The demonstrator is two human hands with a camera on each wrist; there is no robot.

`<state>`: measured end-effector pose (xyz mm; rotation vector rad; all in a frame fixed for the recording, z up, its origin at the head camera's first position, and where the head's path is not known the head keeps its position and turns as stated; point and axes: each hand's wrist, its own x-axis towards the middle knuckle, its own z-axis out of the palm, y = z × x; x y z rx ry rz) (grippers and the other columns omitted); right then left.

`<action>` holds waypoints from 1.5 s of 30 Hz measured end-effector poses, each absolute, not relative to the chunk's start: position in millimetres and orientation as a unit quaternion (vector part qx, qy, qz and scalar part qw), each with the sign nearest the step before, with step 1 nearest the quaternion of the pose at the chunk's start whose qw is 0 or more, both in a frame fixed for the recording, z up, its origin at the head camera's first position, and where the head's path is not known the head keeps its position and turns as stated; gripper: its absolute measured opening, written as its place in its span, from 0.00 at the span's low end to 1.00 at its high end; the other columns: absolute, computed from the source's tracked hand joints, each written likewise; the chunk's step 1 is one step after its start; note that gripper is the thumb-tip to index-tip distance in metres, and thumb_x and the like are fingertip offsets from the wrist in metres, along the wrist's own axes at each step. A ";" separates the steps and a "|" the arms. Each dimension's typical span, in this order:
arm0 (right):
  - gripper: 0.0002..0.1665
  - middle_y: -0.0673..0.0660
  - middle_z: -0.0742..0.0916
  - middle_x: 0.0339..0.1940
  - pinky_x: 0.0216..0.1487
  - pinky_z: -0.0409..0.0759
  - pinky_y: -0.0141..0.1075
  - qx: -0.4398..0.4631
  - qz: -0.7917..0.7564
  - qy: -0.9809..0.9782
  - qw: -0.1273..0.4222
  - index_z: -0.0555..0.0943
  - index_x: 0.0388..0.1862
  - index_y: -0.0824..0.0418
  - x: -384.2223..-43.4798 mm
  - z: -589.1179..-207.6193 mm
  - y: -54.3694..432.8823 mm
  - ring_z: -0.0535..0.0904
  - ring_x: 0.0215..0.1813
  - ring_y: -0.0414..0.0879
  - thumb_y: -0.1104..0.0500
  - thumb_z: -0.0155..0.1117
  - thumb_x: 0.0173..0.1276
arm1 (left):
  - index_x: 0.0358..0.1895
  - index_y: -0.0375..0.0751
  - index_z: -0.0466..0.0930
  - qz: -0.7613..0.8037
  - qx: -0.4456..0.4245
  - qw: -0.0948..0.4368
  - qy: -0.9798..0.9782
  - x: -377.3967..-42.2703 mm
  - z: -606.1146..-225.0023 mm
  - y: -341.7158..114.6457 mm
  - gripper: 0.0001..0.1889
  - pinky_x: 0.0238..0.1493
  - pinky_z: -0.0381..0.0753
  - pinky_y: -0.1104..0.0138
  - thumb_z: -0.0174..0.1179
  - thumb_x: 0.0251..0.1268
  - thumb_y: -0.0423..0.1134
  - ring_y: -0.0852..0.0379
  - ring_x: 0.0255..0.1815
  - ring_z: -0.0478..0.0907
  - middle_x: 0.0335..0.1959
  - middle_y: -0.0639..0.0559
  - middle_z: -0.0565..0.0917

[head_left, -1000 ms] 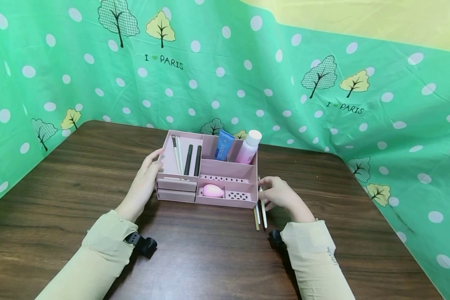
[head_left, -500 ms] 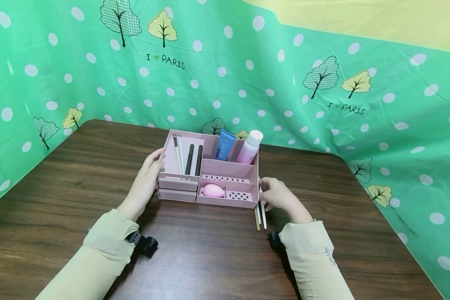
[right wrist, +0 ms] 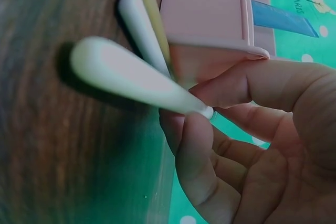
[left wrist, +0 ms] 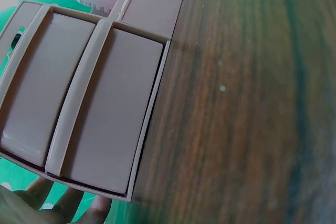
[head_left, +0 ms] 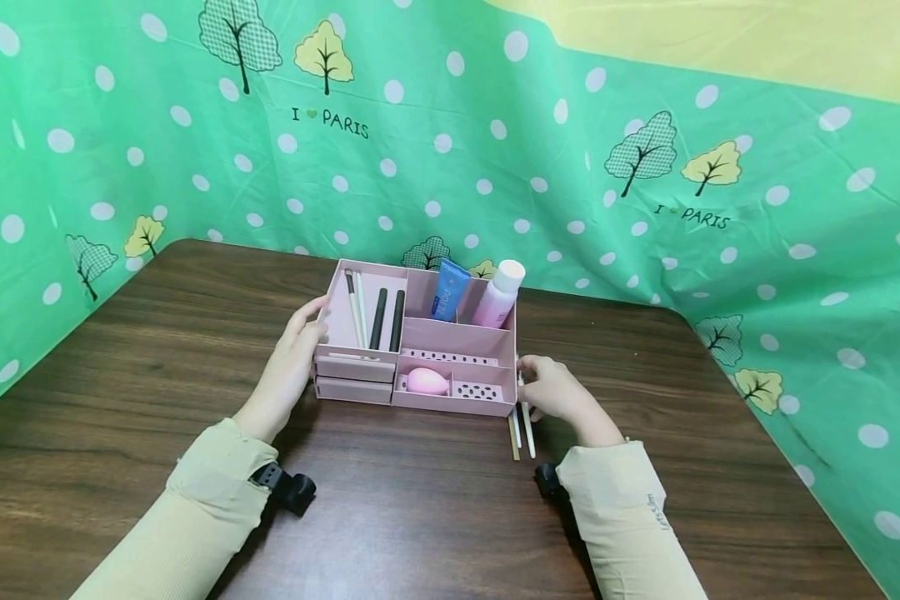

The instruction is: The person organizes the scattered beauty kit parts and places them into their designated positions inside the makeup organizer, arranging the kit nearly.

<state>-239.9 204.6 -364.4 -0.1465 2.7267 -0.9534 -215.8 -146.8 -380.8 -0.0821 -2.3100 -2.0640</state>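
A pink desktop organizer stands on the table between both hands. My left hand rests along its left side, and in the left wrist view its fingers lie against that outer wall. At the organizer's right side, my right hand pinches a makeup brush by its white tapered handle between thumb and fingers. The brush's far end is hidden behind the hand. Beside it on the table lie another white handle and a gold stick, close to the organizer's wall.
Inside the organizer are a slim brush, two dark pens, a blue tube, a pink bottle with a white cap, and a pink makeup sponge. Two drawers face front. A green curtain hangs behind the table.
Almost nothing differs. The right hand's fingers have drawn in slightly around the brush handle, and the left hand stays at the organizer's side.
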 end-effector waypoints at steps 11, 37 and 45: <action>0.25 0.69 0.83 0.45 0.26 0.83 0.38 -0.047 -0.366 0.920 0.134 0.73 0.59 0.74 -240.6 -362.7 208.4 0.78 0.25 0.42 0.70 0.57 0.61 | 0.79 0.57 0.53 -0.669 -0.025 0.022 -0.743 -215.6 -381.0 -146.4 0.28 0.76 0.47 0.50 0.37 0.78 0.45 0.52 0.78 0.49 0.80 0.50 0.52; 0.25 0.58 0.78 0.34 0.25 0.82 0.38 -0.029 -0.413 0.902 0.121 0.74 0.59 0.71 -238.3 -349.9 213.8 0.78 0.25 0.42 0.72 0.55 0.60 | 0.79 0.57 0.52 -0.671 -0.028 0.018 -0.741 -216.2 -382.6 -147.9 0.28 0.75 0.49 0.49 0.36 0.78 0.45 0.50 0.77 0.50 0.80 0.48 0.51; 0.25 0.58 0.77 0.34 0.25 0.82 0.38 -0.034 -0.425 0.897 0.113 0.74 0.59 0.72 -234.1 -343.8 212.0 0.79 0.25 0.43 0.73 0.55 0.61 | 0.79 0.58 0.51 -0.672 -0.029 0.014 -0.740 -215.7 -381.8 -147.3 0.28 0.74 0.50 0.49 0.36 0.78 0.45 0.49 0.77 0.50 0.80 0.47 0.51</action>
